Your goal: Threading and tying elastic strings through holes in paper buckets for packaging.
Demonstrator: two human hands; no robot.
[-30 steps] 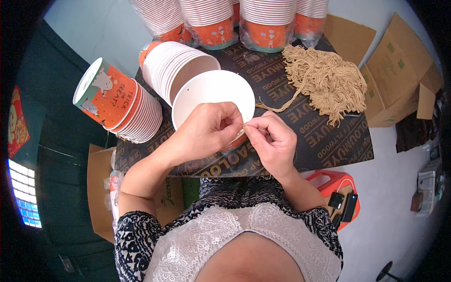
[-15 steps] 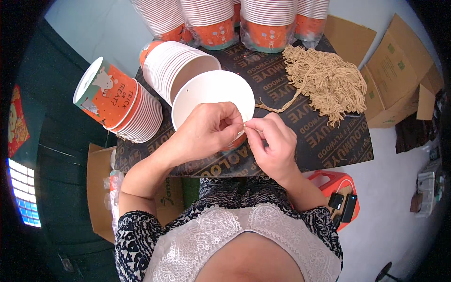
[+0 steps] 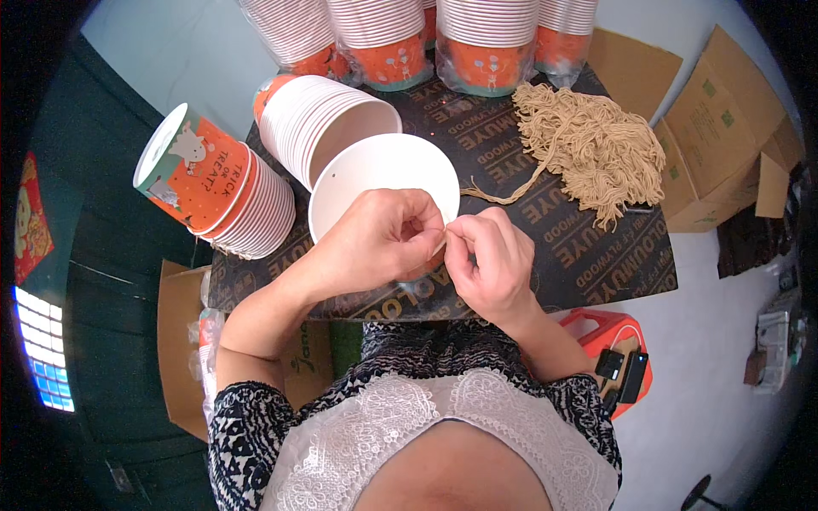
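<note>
My left hand grips the near rim of a white paper cup that is tipped with its mouth toward me. My right hand pinches a tan string right at that rim, fingertips touching those of the left hand. The string trails back to a heap of tan strings on the dark board. The string's end between my fingers is hidden.
A nested row of white cups lies behind the held cup. Another stack with an orange printed outer cup lies at the left. Upright wrapped cup stacks line the far edge. Cardboard boxes stand right, a red case below.
Both hands stay at the cup's rim; my right hand's fingers have shifted slightly against the string. Nothing else has moved.
</note>
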